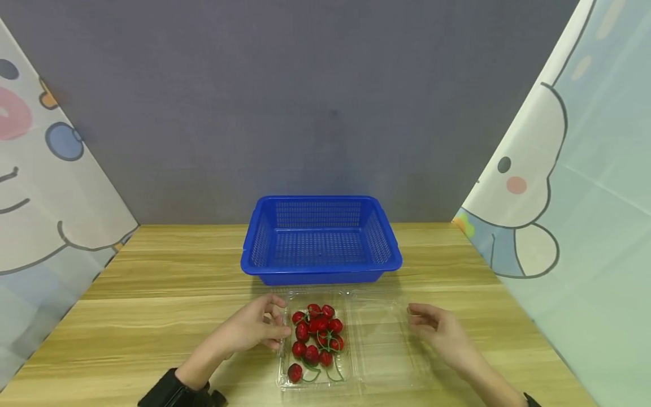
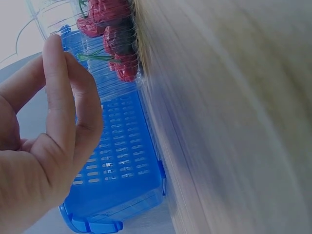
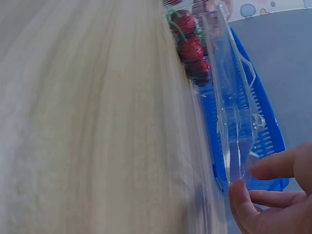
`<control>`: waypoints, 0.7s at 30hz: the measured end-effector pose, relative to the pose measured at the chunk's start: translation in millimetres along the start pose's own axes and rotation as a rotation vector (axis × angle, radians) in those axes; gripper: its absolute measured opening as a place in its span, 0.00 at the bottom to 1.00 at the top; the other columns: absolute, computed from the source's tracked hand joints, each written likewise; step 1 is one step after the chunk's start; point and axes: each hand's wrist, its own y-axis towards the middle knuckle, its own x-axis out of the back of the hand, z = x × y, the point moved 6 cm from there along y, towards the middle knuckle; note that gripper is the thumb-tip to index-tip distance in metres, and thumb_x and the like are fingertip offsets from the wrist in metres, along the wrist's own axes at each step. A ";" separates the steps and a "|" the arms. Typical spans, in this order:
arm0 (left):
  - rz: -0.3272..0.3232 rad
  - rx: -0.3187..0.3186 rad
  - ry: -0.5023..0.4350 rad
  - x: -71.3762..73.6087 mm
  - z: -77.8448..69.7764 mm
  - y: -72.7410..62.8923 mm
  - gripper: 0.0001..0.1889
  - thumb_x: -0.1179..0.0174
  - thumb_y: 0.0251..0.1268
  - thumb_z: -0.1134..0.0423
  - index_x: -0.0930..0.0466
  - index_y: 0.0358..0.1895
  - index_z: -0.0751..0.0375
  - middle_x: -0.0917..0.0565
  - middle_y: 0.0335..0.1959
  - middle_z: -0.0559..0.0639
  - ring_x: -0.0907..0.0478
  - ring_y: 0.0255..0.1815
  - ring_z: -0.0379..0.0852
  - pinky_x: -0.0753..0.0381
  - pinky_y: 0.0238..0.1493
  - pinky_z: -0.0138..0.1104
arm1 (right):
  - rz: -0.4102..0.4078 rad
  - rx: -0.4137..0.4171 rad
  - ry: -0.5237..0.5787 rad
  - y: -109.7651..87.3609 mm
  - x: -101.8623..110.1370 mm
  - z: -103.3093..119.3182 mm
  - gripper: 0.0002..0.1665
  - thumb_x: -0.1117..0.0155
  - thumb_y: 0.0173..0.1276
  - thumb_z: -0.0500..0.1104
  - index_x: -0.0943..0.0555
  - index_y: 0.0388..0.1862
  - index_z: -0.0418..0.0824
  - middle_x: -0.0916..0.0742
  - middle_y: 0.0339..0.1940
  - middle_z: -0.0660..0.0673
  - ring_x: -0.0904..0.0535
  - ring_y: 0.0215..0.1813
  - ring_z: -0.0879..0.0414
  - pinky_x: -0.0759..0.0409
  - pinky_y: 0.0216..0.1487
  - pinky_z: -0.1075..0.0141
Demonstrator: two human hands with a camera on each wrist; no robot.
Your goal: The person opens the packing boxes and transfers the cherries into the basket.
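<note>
A clear plastic clamshell box (image 1: 314, 382) lies opened out on the table, its base on the left and its clear lid (image 1: 383, 345) on the right. Several small red cherries (image 1: 312, 355) with green stems fill the base. At the base's left rim, my left hand (image 1: 254, 325) pinches the edge between thumb and fingers; its fingertips come together there in the left wrist view. My right hand (image 1: 445, 333) grips the lid's outer right edge, and the right wrist view shows the lid's corner between thumb and fingers (image 3: 242, 197).
A blue plastic basket (image 1: 320, 278) with slotted walls stands just behind the box, nothing inside it. The wooden table (image 1: 168, 294) meets a grey wall (image 1: 325, 113) at the back. Cartoon-printed sheets (image 1: 585, 237) flank both sides.
</note>
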 end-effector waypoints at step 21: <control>0.003 -0.002 -0.001 0.5 0.9 -0.1 0.32 0.31 0.62 0.74 0.39 0.63 0.83 0.25 0.37 0.58 0.19 0.31 0.49 0.12 0.34 0.41 | -0.052 0.100 -0.274 1.3 -11.2 -0.5 0.24 0.25 0.59 0.27 0.19 0.55 0.24 0.12 0.47 0.39 0.16 0.42 0.54 0.15 0.42 0.68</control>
